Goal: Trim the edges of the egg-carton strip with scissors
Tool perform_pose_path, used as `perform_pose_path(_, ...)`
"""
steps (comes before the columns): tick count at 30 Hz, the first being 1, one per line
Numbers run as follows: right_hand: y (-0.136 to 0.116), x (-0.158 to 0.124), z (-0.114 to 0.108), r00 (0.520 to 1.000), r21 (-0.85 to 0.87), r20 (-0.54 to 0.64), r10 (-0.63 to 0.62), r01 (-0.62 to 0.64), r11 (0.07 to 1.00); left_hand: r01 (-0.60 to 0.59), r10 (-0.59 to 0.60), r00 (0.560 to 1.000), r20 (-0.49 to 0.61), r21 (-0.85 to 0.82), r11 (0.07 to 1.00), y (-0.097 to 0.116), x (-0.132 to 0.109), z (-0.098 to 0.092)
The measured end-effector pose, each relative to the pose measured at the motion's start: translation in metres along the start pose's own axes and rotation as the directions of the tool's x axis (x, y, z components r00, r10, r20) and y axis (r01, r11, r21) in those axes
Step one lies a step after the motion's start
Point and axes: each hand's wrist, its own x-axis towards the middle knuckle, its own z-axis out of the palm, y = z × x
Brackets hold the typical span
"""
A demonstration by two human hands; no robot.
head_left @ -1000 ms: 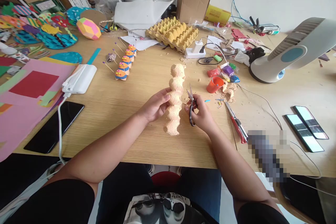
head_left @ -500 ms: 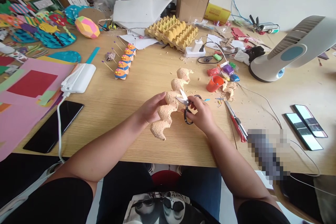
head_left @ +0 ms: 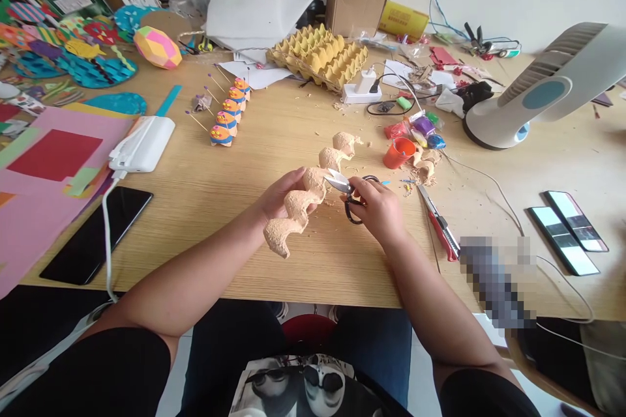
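My left hand [head_left: 281, 199] is closed round a tan strip of egg-carton cups [head_left: 306, 195] that runs diagonally from lower left to upper right above the wooden table [head_left: 235, 169]. My right hand [head_left: 379, 208] grips small black-handled scissors [head_left: 347, 190]. Their blades are parted and point left against the strip's middle cup. Carton crumbs lie on the table under the blades.
A red box cutter [head_left: 440, 225] lies right of my right hand. Behind it are an orange cup [head_left: 398, 153], clay pieces, a white fan [head_left: 542, 94] and two phones. At left lie a black phone [head_left: 98, 234], a white power bank [head_left: 141, 143], coloured paper and a painted carton caterpillar [head_left: 227, 114]. A yellow egg tray [head_left: 317, 55] stands behind.
The carton strip has swung from upright to a diagonal, its near end moving left. The scissors went from pointing up beside it to lying level with the blades against it.
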Motion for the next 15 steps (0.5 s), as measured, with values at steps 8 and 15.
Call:
perform_pose_path(8, -0.0032, -0.001, -0.0026, 0.999, -0.021, 0.006, 0.046, -0.045, 0.999, -0.054, 0.053, 0.998, 0.04, 0.043, 0.998, -0.0016, 0.0015, 0.0011)
perform_pose_path(15, -0.0009, 0.0016, 0.0027, 0.971, 0.143, -0.001, 0.239, -0.236, 0.961, -0.219, 0.218, 0.975, 0.039, 0.044, 0.975, -0.0037, 0.007, 0.0038)
